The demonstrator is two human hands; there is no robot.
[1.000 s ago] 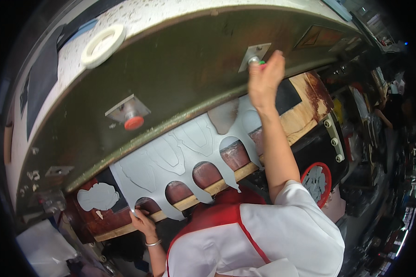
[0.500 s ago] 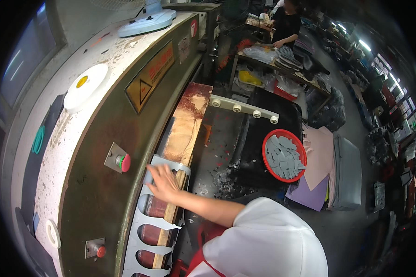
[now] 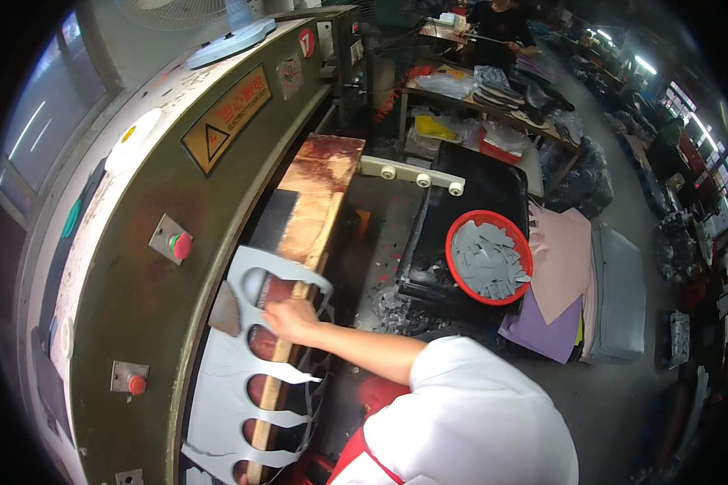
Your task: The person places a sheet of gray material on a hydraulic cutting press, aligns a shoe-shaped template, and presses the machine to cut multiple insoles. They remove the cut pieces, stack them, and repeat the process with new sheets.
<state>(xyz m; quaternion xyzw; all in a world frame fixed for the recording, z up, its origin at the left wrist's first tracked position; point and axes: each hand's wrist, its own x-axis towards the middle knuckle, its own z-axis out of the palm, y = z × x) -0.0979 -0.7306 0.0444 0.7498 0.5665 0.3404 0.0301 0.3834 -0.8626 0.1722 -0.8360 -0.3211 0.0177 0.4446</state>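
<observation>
Grey sheet (image 3: 218,388) at 7-8 o'clock from centre, on the long wooden board (image 3: 319,198) alongside the green machine (image 3: 158,303): light grey, thin, matt, smooth-looking. Its 3 o'clock side is cut into a row of rounded openings, with narrow curved tongues between them, some ending in points; dark red surface and bare wood show through the gaps. Mottled grey-brown piece (image 3: 225,311) by its 10 o'clock edge; black pad (image 3: 277,217) past its 12 o'clock end. Right hand (image 3: 293,320) comes in from 4 o'clock, fingers bunched together, looks clamped on a tongue near the sheet's far end. Left hand (image 3: 245,479) just a sliver at the bottom edge, can't tell its state. Red buttons on the machine, 8 and 9 o'clock. Red basin (image 3: 455,279) of grey scraps (image 3: 489,259) at 3 o'clock, roller bar (image 3: 404,172) at 1 o'clock, co-worker (image 3: 493,36) beyond it.
</observation>
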